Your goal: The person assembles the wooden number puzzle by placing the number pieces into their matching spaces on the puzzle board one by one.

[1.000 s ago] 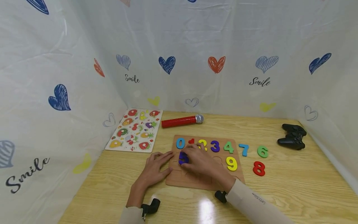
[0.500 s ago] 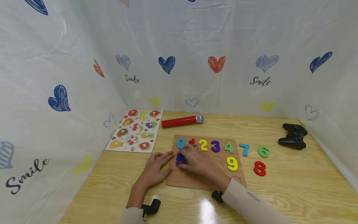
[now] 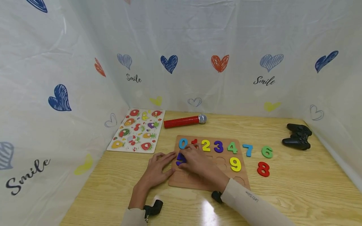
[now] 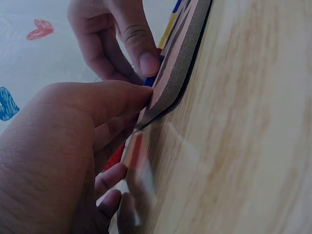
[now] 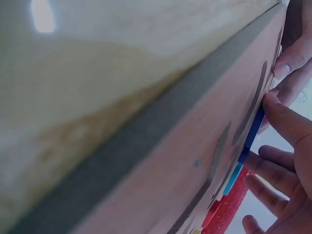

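A brown wooden number board [image 3: 181,180] lies on the table. My right hand [image 3: 196,161] is over its left half and pinches the purple number 5 piece [image 3: 180,158], partly hidden by the fingers. In the right wrist view, thumb and fingertip meet opposite ends of the dark blue-purple 5 [image 5: 254,127], low against the board. My left hand [image 3: 156,171] rests at the board's left edge, fingertips and thumb touching it. Along the top row sit the 0 [image 3: 183,143], a partly covered red 1, the 2 [image 3: 205,145], 3 [image 3: 218,146] and 4 [image 3: 232,147]. A yellow 9 [image 3: 235,164] sits lower right.
Right of the board lie a blue 7 [image 3: 248,150], a green 6 [image 3: 267,152] and a red 8 [image 3: 263,169]. A black game controller [image 3: 297,137] is farther right. Behind are a red toy microphone [image 3: 181,122] and a fruit puzzle board [image 3: 135,130].
My right hand has shifted slightly left with the 5 toward the board's left edge. The left hand stays at the edge.
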`<move>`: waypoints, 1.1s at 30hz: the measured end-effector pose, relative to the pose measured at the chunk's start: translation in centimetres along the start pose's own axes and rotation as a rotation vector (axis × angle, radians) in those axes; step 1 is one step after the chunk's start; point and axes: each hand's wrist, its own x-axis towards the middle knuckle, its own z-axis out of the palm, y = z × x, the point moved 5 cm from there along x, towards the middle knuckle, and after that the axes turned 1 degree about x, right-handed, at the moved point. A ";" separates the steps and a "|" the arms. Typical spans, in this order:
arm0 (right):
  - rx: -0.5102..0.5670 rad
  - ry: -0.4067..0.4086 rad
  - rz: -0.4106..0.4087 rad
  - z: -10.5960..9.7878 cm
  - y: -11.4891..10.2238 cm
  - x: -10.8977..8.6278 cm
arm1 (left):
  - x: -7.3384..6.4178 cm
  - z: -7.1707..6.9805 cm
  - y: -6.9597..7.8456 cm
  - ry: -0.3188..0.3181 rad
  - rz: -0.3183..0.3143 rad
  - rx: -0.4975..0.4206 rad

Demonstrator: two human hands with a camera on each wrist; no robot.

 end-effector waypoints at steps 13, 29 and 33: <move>0.052 0.061 0.005 -1.1 2.0 -2.6 | 0.2 0.0 0.5 -0.005 0.014 0.013; 0.086 0.112 0.008 -3.2 5.1 -6.7 | -0.1 0.0 0.1 0.021 0.011 0.001; 0.068 0.124 0.018 -3.5 6.1 -7.5 | 0.0 0.0 0.2 0.019 0.008 0.000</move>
